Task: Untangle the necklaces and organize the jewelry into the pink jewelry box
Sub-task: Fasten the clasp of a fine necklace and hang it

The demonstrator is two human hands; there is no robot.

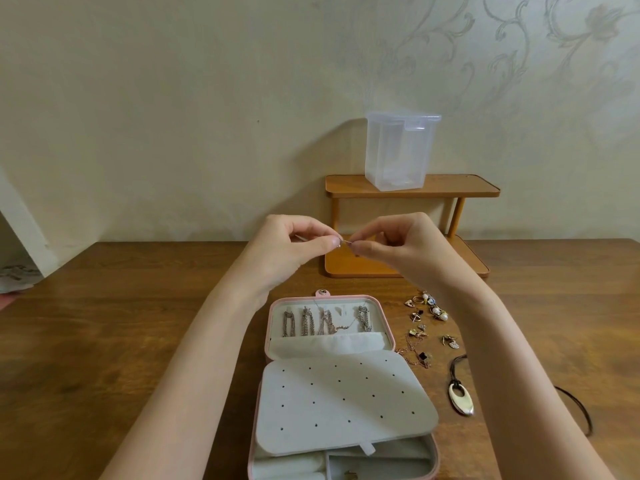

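Pink jewelry box [388,317]: lies open on the wooden table [121,341] near its front edge, long axis running from the front edge toward the back; lid half farther away, tray half nearer the person.
Lid half: four chains [325,322] hang side by side in a row, each running front to back, above a grey pocket.
Earring panel [346,400]: grey, dotted with holes, lies tilted over the tray half.
Left hand [294,251]: raised above the table beyond the box's far end, thumb and forefinger pinching one end of a thin necklace clasp [344,241].
Right hand [398,247]: level with the left, fingertips nearly meeting it, pinching the other end of the same clasp.
Clasp axis: short and roughly left to right between the two hands; a fine chain strand drops from it into the lid half.
Loose jewelry [427,313]: earrings and rings scattered just right of the box.
Oval pendant [462,398]: on a dark cord, right of the panel, long axis front to back.
Back edge: wooden shelf [478,188] carrying a clear plastic container [398,150].
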